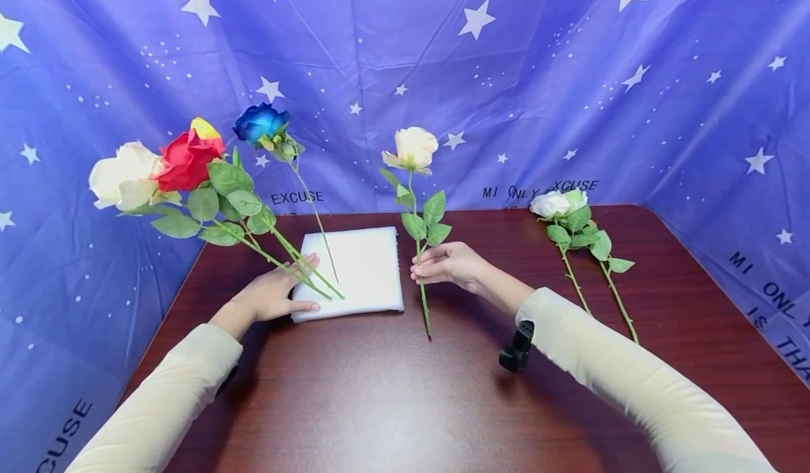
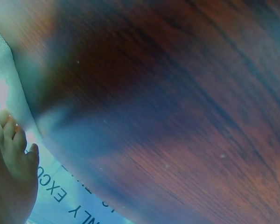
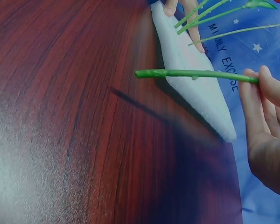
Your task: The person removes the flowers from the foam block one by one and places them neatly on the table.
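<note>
In the head view my right hand (image 1: 452, 266) pinches the green stem of a pale peach rose (image 1: 414, 148), held upright just right of a white foam block (image 1: 361, 269). The right wrist view shows the lower end of that stem (image 3: 191, 73) free above the table. My left hand (image 1: 272, 294) rests on the left side of the block, fingers and thumb spread straight. Stems stand in the block, leaning left: a cream rose (image 1: 126, 176), a red rose (image 1: 192, 160) with a yellow bloom (image 1: 205, 128) partly hidden behind it, and a blue rose (image 1: 261, 123).
Two whitish roses (image 1: 557, 206) lie on the right of the brown table (image 1: 380, 403), stems toward me. A purple-blue star-printed cloth (image 1: 354, 58) hangs behind and beside the table. A black wrist device (image 1: 517, 346) hangs under my right sleeve.
</note>
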A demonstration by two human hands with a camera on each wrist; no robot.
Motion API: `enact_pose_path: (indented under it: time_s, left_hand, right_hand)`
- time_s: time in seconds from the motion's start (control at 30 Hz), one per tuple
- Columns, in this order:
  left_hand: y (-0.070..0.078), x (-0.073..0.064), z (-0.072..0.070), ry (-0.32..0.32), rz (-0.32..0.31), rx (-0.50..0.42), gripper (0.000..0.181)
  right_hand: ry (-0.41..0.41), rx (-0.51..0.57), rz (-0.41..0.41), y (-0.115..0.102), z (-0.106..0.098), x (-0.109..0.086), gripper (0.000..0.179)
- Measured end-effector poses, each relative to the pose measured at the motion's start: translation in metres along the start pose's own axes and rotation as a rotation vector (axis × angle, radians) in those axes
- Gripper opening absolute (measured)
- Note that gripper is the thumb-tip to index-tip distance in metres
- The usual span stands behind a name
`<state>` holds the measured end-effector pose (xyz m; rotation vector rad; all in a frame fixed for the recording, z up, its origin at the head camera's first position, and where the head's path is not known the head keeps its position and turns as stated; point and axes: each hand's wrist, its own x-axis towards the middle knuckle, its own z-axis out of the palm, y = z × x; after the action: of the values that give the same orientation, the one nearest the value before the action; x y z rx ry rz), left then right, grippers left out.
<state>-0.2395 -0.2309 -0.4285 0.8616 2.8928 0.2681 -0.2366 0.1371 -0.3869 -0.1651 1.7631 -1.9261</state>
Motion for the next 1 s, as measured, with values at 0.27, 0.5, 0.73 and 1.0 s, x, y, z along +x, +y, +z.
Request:
enact_pose_path:
  time_s: [0.27, 0.5, 0.73, 1.0]
  left_hand:
    - [0.002, -0.001, -0.002, 0.03, 0.007, -0.004, 0.091]
    - [0.001, -0.002, 0.002, 0.046, 0.011, -0.004, 0.089]
    - [0.0, -0.002, 0.002, 0.054, 0.015, -0.01, 0.089]
    - [0.0, -0.002, 0.003, 0.055, 0.015, -0.003, 0.088]
  right_hand:
    - [-0.053, -0.069, 0.075, 0.006, -0.013, -0.008, 0.014]
    - [-0.068, -0.097, 0.077, 0.014, -0.023, -0.021, 0.028]
    - [-0.052, -0.098, 0.044, 0.02, -0.039, -0.034, 0.031]
    - [-0.058, -0.102, 0.073, 0.033, -0.062, -0.052, 0.026]
